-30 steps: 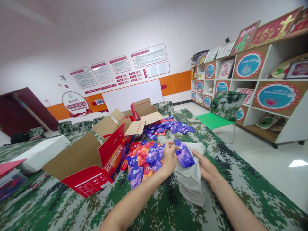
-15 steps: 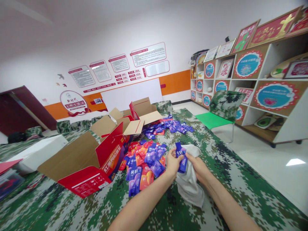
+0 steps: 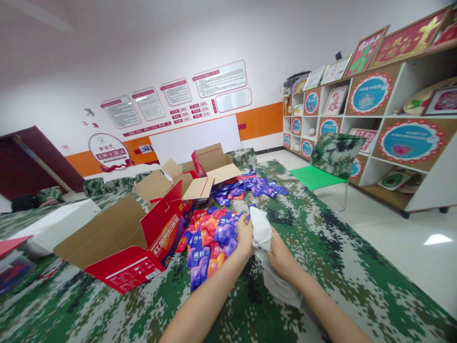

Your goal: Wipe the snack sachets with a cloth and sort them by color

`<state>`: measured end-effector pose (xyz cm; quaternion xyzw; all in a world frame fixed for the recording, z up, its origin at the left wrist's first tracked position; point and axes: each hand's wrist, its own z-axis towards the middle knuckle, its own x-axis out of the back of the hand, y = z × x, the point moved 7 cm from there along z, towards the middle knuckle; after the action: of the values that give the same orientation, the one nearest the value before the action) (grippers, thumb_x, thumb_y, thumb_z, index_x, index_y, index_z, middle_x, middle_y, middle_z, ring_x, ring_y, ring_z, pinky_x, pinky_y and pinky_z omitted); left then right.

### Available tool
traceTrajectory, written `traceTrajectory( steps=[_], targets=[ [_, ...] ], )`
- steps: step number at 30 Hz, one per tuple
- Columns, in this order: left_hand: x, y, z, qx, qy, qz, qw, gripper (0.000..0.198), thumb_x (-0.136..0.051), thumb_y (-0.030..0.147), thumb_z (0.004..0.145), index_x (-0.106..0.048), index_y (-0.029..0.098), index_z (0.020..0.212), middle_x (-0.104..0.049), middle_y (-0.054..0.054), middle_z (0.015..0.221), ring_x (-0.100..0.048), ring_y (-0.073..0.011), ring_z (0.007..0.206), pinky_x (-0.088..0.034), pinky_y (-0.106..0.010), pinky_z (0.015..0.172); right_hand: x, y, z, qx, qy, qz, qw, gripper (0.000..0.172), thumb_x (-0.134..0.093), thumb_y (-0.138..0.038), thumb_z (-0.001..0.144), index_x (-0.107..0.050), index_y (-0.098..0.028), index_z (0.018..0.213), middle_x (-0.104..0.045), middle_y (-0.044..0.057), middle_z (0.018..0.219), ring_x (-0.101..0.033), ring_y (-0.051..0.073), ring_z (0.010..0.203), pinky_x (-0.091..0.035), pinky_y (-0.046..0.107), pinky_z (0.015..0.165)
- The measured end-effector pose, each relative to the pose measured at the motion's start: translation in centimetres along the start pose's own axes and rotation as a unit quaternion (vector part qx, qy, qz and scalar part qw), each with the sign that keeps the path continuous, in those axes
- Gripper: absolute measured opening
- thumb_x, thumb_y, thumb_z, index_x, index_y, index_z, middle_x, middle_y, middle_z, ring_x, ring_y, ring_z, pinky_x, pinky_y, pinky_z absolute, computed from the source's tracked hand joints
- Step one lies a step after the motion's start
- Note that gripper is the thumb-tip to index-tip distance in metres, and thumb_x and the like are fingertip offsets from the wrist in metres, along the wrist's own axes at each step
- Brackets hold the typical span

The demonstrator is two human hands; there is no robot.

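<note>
A pale wall (image 3: 150, 43) with printed panels and an orange band spans the room beyond the hands. The desk (image 3: 342, 271), covered in camouflage fabric, stretches beneath the hands and away on every side. Well off to their right stands a white shelf (image 3: 433, 188) of framed pictures, with a green-seated chair (image 3: 314, 177) in front of it.

To the left of the hands, a red box (image 3: 124, 269) lies with its flaps open; a white box (image 3: 46, 228) sits farther left, and another open box (image 3: 214, 159) stands ahead. A heap of red and purple pouches (image 3: 202, 257) lies just left of the left hand; a second, mostly purple pile (image 3: 262, 186) lies ahead of both hands.

The left hand (image 3: 245, 233) and right hand (image 3: 282, 255) are close together above the desk. The right is closed on a light cloth (image 3: 262, 228) that hangs below it. The left is curled shut at the cloth's edge, seemingly pinching one pouch (image 3: 252, 207), of which only a purple sliver shows.

The step in hand looks like wiping that pouch. The next move calls for a steady left pinch while the right works the cloth over the wrapper.
</note>
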<state>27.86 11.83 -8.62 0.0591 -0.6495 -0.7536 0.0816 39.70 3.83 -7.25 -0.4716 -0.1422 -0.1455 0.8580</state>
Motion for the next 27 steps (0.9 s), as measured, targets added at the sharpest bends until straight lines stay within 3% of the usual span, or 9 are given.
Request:
traceTrajectory(
  steps=[2,5,9,11,13,16,19,24,27],
  targets=[
    [2.0,1.9,1.4,-0.053,0.025,0.053,0.997,0.030,-0.052,0.037,0.076,-0.059,0.012,0.092,-0.062,-0.003,0.075,-0.056,-0.0121,0.068,-0.042,-0.021,0.061,-0.9,-0.2,-0.3,0.008,-0.029,-0.005,1.000,0.067,-0.042,-0.005,0.066,-0.039,-0.019,0.132,-0.036,0.007,0.140,-0.030,0.019,0.129,-0.020,0.042,0.108],
    [6.5,4.7,4.3,-0.093,0.058,0.237,0.965,0.031,-0.049,0.037,0.078,-0.059,0.013,0.096,-0.063,-0.004,0.077,-0.057,-0.0147,0.070,-0.042,-0.024,0.065,-0.6,1.3,-0.2,-0.063,-0.013,0.012,0.998,0.055,-0.044,-0.012,0.069,-0.050,-0.019,0.123,-0.050,0.007,0.129,-0.042,0.022,0.120,-0.026,0.042,0.104],
    [11.4,5.8,7.4,-0.072,-0.016,0.482,0.873,0.022,-0.050,0.026,0.078,-0.060,0.015,0.094,-0.064,-0.009,0.094,-0.057,-0.0195,0.090,-0.040,-0.028,0.080,1.5,4.8,-0.3,-0.224,0.094,0.045,0.969,0.040,-0.047,-0.031,0.073,-0.062,-0.014,0.106,-0.064,0.012,0.107,-0.056,0.028,0.103,-0.038,0.044,0.093],
    [13.0,5.8,7.7,-0.048,-0.001,0.578,0.815,0.024,-0.050,0.026,0.078,-0.058,0.014,0.097,-0.062,-0.012,0.098,-0.055,-0.0233,0.096,-0.039,-0.032,0.082,2.1,5.9,-0.5,-0.274,0.130,0.067,0.951,0.040,-0.051,-0.036,0.070,-0.065,-0.011,0.099,-0.066,0.014,0.101,-0.058,0.030,0.100,-0.040,0.043,0.091],
    [12.9,6.5,7.2,-0.076,0.049,0.644,0.760,0.031,-0.048,0.028,0.079,-0.053,0.012,0.105,-0.057,-0.015,0.105,-0.050,-0.0272,0.102,-0.037,-0.038,0.084,2.4,6.7,-0.8,-0.311,0.160,0.112,0.930,0.042,-0.054,-0.038,0.067,-0.065,-0.009,0.096,-0.067,0.015,0.099,-0.058,0.030,0.100,-0.041,0.042,0.090],
    [8.4,7.4,6.0,-0.179,0.053,0.666,0.723,0.034,-0.042,0.029,0.082,-0.046,0.014,0.113,-0.050,-0.014,0.113,-0.044,-0.0266,0.107,-0.035,-0.039,0.087,2.3,7.2,-1.5,-0.363,0.196,0.212,0.886,0.042,-0.057,-0.039,0.066,-0.064,-0.010,0.095,-0.069,0.013,0.093,-0.061,0.027,0.095,-0.045,0.038,0.085],
    [1.0,6.2,6.0,-0.232,-0.066,0.641,0.729,0.029,-0.040,0.028,0.083,-0.048,0.016,0.109,-0.047,-0.013,0.115,-0.043,-0.0235,0.106,-0.036,-0.036,0.088,2.4,7.2,-1.9,-0.396,0.220,0.298,0.840,0.041,-0.059,-0.036,0.065,-0.063,-0.011,0.096,-0.070,0.010,0.085,-0.064,0.025,0.090,-0.049,0.034,0.080],
    [-10.2,1.1,8.2,-0.226,-0.251,0.573,0.747,0.039,-0.042,0.024,0.081,-0.044,0.020,0.119,-0.042,-0.012,0.126,-0.039,-0.0225,0.115,-0.033,-0.036,0.096,2.3,7.1,-2.0,-0.442,0.225,0.363,0.789,0.044,-0.060,-0.030,0.064,-0.059,-0.009,0.103,-0.071,0.009,0.074,-0.065,0.025,0.085,-0.052,0.033,0.073],
    [-14.8,-2.3,9.5,-0.207,-0.330,0.521,0.759,0.049,-0.046,0.021,0.077,-0.041,0.024,0.125,-0.025,-0.007,0.142,-0.027,-0.0237,0.127,-0.026,-0.039,0.104,2.3,7.2,-2.0,-0.465,0.228,0.349,0.781,0.045,-0.060,-0.030,0.065,-0.059,-0.008,0.103,-0.071,0.010,0.073,-0.066,0.026,0.082,-0.053,0.034,0.071]
  ],
)
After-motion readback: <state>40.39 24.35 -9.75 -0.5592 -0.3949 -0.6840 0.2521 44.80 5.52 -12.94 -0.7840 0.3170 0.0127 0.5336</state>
